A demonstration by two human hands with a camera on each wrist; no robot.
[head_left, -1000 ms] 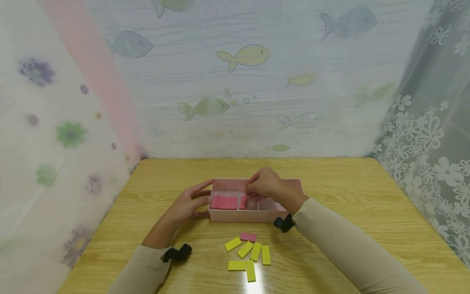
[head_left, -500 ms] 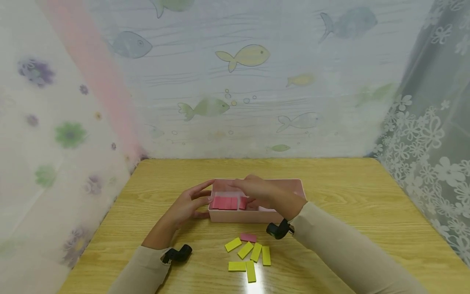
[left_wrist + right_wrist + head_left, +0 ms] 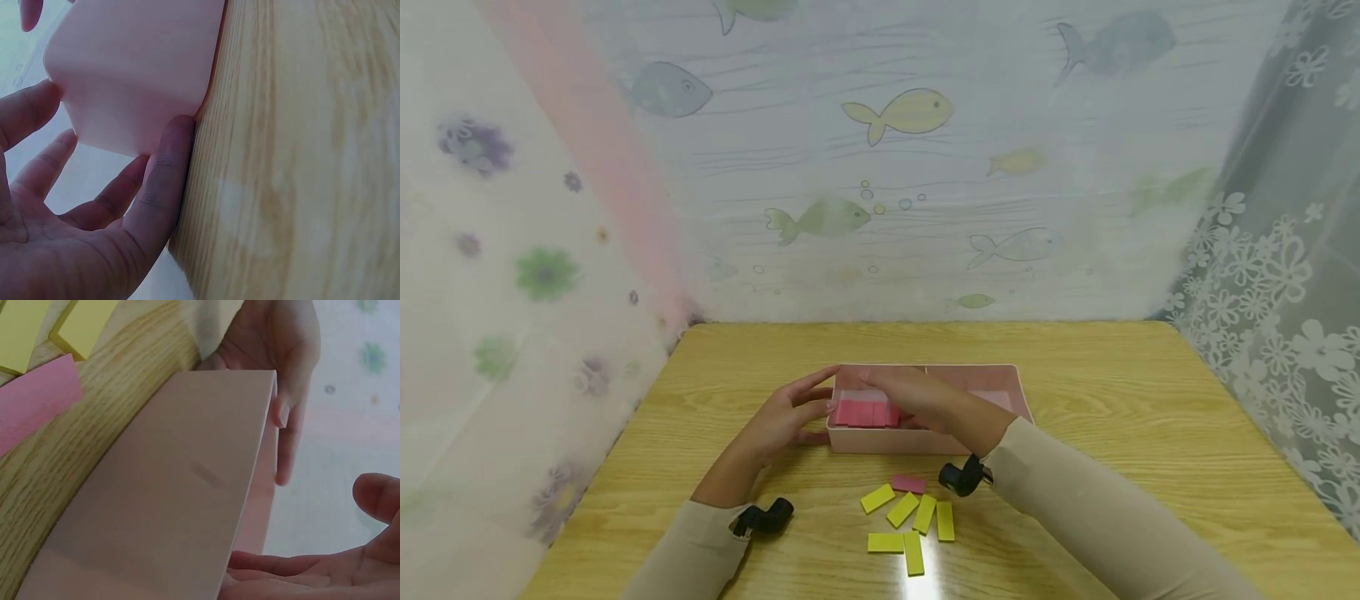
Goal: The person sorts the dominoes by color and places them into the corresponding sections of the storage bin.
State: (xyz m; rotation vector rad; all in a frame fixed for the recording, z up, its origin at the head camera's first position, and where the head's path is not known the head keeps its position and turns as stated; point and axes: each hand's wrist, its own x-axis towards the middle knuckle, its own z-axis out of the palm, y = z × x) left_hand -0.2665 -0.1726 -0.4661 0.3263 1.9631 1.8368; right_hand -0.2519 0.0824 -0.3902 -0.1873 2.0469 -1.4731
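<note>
A long pink divided box [image 3: 868,442] sits on the wooden table. In its left compartment stands a row of pink domino-like blocks [image 3: 861,414]. My left hand [image 3: 781,423] rests at the box's left end, spread fingers touching its outer wall and rim; the left wrist view shows the fingertips against the end wall [image 3: 125,100]. My right hand [image 3: 917,398] reaches into the box, fingertips at the right end of the row. In the right wrist view its fingers [image 3: 281,565] run straight in behind the wall, with the thumb [image 3: 375,497] raised apart. The fingertips are hidden inside.
In front of the box lie a loose pink block [image 3: 908,484] and several yellow blocks [image 3: 913,553]. The box's right part [image 3: 992,382] shows beyond my right wrist. A fish-patterned curtain [image 3: 880,250] hangs behind the table's far edge.
My right hand has moved left inside the box and its fingers have straightened. The pink block that stood apart now stands against the row. The left hand has stayed in place.
</note>
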